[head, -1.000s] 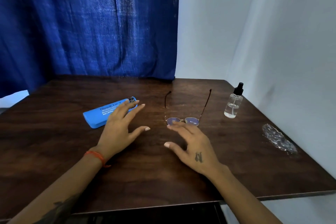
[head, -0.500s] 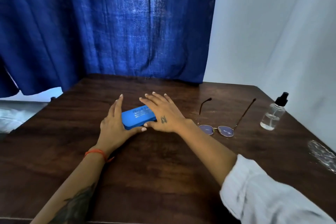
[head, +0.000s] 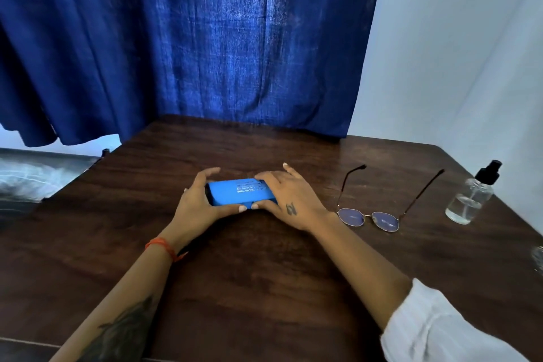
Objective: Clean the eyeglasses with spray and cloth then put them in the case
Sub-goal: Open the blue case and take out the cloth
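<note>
A closed blue eyeglass case (head: 235,191) with white print lies on the dark wooden table (head: 264,288), held at both ends. My left hand (head: 196,203) grips its left end, and my right hand (head: 286,200) grips its right end, thumbs along the near edge. The eyeglasses (head: 369,219), thin metal frame with bluish lenses and temples unfolded, rest on the table to the right of my right wrist. A clear spray bottle (head: 470,198) with a black nozzle stands farther right. No cloth is visible.
A blue curtain (head: 191,38) hangs behind the table and a white wall (head: 455,53) runs along the right. A shiny clear wrapper (head: 538,258) shows at the right edge. A pale surface (head: 35,176) lies beyond the table's left edge.
Both hands left the glasses area and closed on the blue case. The view turned left. The case now sits squarer to me, gripped from both ends.
</note>
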### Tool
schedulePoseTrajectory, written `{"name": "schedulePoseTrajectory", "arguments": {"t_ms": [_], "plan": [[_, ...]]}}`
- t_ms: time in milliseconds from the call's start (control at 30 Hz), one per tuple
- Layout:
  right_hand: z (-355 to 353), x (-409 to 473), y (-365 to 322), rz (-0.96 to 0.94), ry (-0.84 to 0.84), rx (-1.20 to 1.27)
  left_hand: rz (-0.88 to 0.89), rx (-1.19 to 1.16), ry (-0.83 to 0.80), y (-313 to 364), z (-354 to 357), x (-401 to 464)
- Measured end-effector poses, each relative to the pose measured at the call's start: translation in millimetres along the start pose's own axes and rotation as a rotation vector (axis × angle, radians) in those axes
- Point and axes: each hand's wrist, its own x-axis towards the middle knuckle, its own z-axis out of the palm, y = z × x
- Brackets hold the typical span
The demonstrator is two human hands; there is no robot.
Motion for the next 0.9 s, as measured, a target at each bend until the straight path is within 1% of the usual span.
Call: {"name": "schedulePoseTrajectory", "arguments": {"t_ms": [67,167,300,400,467,533,600,700,800,900], "plan": [[3,-13,-4,-0.024,0.077,0.008,-0.003,-0.028,-0.033,1,0,-8],[7,-31,-10,-0.095,0.229,-0.053,0.013,-0.026,-0.069,0,0,-23],[11,-39,-12,-0.148,0.29,-0.174,0.025,-0.038,-0.09,-1,0,-32],[14,-39,-13,-0.167,0.305,-0.239,0.026,-0.055,-0.085,0,0,-31],[14,-39,-13,-0.174,0.311,-0.251,0.042,-0.059,-0.094,0,-1,-32],[8,-35,-13,-0.177,0.359,-0.26,0.077,-0.046,-0.113,1,-1,-34],[-1,-26,-12,-0.167,0.397,-0.219,0.13,-0.024,-0.128,1,-1,-36],[-14,-14,-12,-0.127,0.339,-0.13,0.127,-0.052,-0.135,1,-1,-36],[-26,-3,-11,-0.013,0.129,-0.036,0.13,-0.073,-0.151,1,-1,-35],[-36,9,-8,0.083,-0.06,0.003,0.165,-0.039,-0.138,2,-2,-36]]}}
